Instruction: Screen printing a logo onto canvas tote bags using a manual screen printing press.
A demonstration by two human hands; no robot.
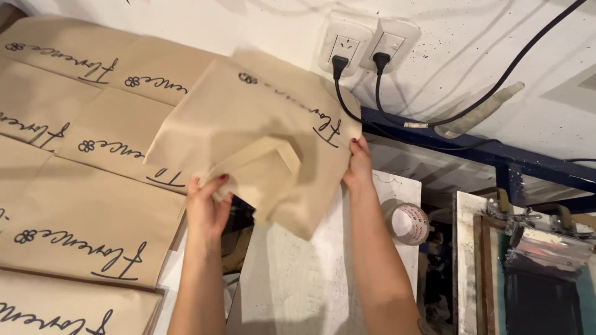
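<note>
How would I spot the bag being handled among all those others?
Start at the wall sockets up top. Just below them, both hands, left hand and right hand, hold one beige cloth bag up. Unlike the flat bags laid in rows, it is lifted, tilted, and its handles show.

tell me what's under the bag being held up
Under the held tote bag show a white speckled board and the edges of other printed bags; what lies directly beneath is covered.

Beige tote bag [261, 124] carries dark script and a flower mark; white wall [484, 37] is black-speckled, frame [496, 155] is blue.
</note>
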